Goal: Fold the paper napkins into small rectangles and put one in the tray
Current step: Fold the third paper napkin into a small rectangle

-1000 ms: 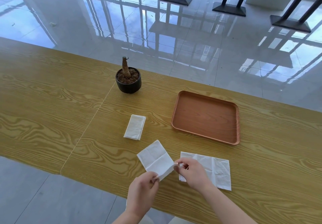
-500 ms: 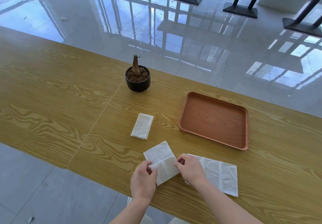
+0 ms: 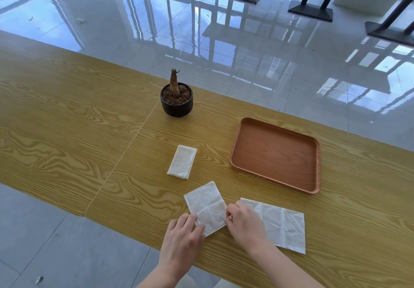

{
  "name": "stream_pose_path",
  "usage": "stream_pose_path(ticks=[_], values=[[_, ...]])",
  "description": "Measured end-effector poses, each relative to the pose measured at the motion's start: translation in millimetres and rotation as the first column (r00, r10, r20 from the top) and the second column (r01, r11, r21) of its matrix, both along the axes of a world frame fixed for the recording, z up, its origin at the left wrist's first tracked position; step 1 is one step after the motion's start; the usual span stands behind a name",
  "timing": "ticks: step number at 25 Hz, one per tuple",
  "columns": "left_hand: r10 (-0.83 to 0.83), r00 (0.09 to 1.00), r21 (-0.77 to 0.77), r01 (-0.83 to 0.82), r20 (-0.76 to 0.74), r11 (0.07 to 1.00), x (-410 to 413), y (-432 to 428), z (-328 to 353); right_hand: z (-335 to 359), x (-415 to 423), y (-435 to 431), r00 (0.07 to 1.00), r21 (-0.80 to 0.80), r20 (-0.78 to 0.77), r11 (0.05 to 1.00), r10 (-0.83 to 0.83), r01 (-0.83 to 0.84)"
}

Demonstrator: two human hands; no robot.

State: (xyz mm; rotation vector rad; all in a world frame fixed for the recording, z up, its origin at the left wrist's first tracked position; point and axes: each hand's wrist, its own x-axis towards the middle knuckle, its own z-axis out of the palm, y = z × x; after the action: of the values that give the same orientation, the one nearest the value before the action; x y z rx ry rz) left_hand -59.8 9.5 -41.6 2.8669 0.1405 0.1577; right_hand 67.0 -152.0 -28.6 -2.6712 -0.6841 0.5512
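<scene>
The half-folded napkin (image 3: pixel 207 207), thin creased white paper, lies on the table (image 3: pixel 67 131) near its front edge, with its near flap doubled over. The left hand (image 3: pixel 182 246) pinches its near-left corner with curled fingers and thumb. The right hand (image 3: pixel 245 225), knuckles up, grips its right edge and rests on a flat napkin (image 3: pixel 284 225). A folded napkin (image 3: pixel 182 161), a small rectangle, lies farther back. The rounded wooden tray (image 3: pixel 275 153) sits to the right, a potted stump (image 3: pixel 176 103) behind.
</scene>
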Motion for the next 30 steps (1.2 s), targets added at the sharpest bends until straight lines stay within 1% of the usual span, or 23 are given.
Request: stream_pose_path(ticks=[3,6,8,10,11,13,18,23,27,30], values=[[0.027,0.998,0.036,-0.025,-0.057,0.999,5,1,1,-1,-4,2,0.999,-0.019,-0.027,1.000,0.021,-0.022],[0.043,0.994,0.025,-0.040,-0.101,0.999,7,4,5,1,-6,3,0.998,-0.053,-0.057,0.998,0.032,-0.035],[0.120,0.986,-0.087,-0.131,-0.114,0.988,11,6,6,4,0,6,0.998,-0.035,-0.062,0.999,-0.027,0.024],[0.246,0.961,-0.224,-0.270,-0.129,0.936,21,12,10,9,17,12,0.994,0.004,-0.031,0.995,-0.103,0.104],[0.306,0.940,-0.259,-0.337,-0.151,0.905,30,16,12,10,27,17,0.991,0.022,-0.020,0.991,-0.129,0.129],[0.352,0.912,-0.257,-0.399,-0.212,0.880,49,26,10,13,49,27,0.991,0.034,-0.018,0.990,-0.133,0.133],[0.376,0.865,-0.190,-0.452,-0.332,0.872,81,38,11,10,72,49,0.998,-0.023,-0.034,0.999,-0.050,0.049],[0.396,0.842,-0.263,-0.502,-0.366,0.824,84,43,7,6,74,56,0.999,-0.036,-0.017,0.999,-0.027,0.027],[0.398,0.835,-0.283,-0.514,-0.380,0.810,86,45,7,4,78,57,0.993,-0.022,-0.105,0.999,-0.050,0.048],[0.395,0.835,-0.305,-0.518,-0.383,0.799,84,47,6,7,78,54,0.990,0.035,-0.141,0.999,-0.029,0.034]])
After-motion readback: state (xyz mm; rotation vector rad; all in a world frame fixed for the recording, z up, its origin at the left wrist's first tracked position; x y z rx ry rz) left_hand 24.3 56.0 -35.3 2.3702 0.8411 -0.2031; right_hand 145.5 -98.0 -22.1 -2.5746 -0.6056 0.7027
